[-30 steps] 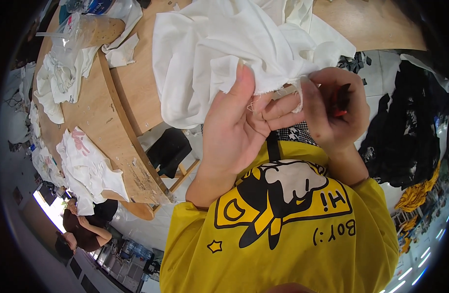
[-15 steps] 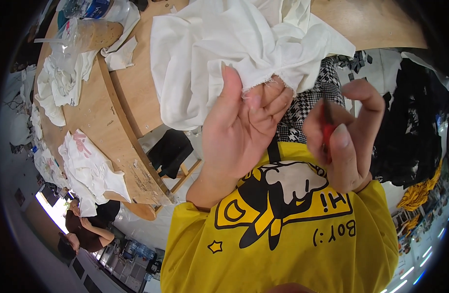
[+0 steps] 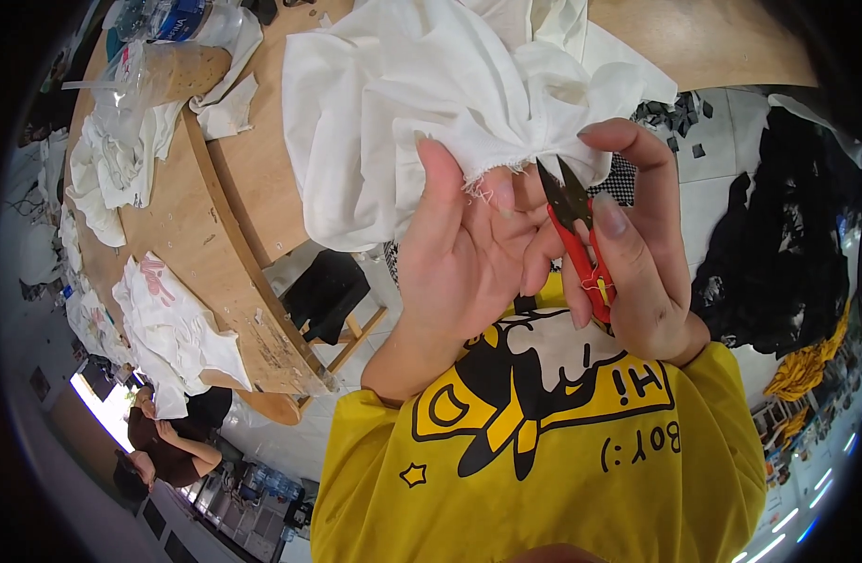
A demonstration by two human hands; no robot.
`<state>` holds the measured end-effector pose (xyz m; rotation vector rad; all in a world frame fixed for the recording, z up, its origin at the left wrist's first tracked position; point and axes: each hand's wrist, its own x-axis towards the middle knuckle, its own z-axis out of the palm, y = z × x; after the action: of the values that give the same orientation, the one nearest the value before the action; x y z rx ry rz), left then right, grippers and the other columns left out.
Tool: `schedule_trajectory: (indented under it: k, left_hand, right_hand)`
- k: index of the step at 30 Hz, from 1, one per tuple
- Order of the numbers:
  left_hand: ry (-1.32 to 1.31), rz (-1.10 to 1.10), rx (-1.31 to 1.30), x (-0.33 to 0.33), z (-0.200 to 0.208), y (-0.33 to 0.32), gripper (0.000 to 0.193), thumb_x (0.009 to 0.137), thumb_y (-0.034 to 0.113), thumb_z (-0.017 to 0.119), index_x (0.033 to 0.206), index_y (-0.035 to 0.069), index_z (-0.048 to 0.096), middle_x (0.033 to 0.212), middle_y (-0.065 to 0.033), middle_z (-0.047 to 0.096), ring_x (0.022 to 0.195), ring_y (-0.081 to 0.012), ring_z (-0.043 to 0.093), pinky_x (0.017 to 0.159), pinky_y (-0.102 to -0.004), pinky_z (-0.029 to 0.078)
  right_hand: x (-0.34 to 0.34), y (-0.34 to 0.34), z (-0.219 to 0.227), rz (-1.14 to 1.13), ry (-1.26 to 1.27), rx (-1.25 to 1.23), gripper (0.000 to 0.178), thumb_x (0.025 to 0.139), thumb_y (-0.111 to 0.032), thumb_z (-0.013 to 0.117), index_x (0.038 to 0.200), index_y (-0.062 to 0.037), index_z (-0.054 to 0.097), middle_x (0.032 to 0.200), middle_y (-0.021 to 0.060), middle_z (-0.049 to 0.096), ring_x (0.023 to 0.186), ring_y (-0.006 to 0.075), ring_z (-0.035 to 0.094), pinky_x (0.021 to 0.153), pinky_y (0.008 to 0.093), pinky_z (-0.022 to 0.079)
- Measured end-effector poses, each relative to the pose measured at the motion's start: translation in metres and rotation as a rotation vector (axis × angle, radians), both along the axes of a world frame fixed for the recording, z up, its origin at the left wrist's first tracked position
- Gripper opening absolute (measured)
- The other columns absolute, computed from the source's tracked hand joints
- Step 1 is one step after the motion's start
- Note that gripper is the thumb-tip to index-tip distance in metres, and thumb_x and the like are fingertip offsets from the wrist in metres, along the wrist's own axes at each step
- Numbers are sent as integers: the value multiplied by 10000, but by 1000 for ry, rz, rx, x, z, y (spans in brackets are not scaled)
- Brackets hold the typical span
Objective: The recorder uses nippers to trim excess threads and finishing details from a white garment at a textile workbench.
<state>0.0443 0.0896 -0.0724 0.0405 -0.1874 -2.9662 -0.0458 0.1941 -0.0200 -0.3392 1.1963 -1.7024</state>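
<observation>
A white cloth spreads over the table's near edge and hangs toward my lap, its near edge frayed with loose threads. My left hand, palm up, holds that edge, with the thumb at the left and the fingers curled at the fraying. In my right hand are red-handled thread snips, their dark blades parted and pointing at the cloth's edge. The blade tips lie close to the frayed seam; whether they touch it I cannot tell. My right index finger is bent above the snips, its tip at the cloth.
The wooden table carries white cloth pieces, a plastic cup and a water bottle. Black fabric is heaped at the right, near dark scraps on the floor. Another person sits at the lower left.
My right hand has moved left and up, bringing the snips to the cloth's frayed edge, with the parted blades now plain to see. My left hand keeps its hold nearly in place.
</observation>
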Motion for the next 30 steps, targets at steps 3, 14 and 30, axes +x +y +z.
schedule_trajectory:
  k: [3,14,30]
  left_hand:
    - [53,-11,-25,0,-3,0,626,844,506,51,904,92,516,1171,-188,425,875,-392,511,600,-310,472]
    - [-13,22,-78,0,0,4,619,847,496,46,901,96,516,1162,-193,428,777,-398,525,603,-334,470]
    - [-79,74,-71,-1,2,7,573,859,476,73,888,93,499,1138,-216,433,720,-385,539,551,-327,475]
  right_hand:
    - [-6,7,-5,119,62,-17,289,887,-146,308,1105,-13,174,760,113,533,463,53,402,393,137,307]
    - [-6,6,-6,82,47,7,246,882,-141,317,1064,-19,204,632,65,491,441,45,383,399,135,304]
    - [-4,3,-4,47,27,36,214,884,-144,322,1043,-24,244,609,40,471,419,32,364,382,138,278]
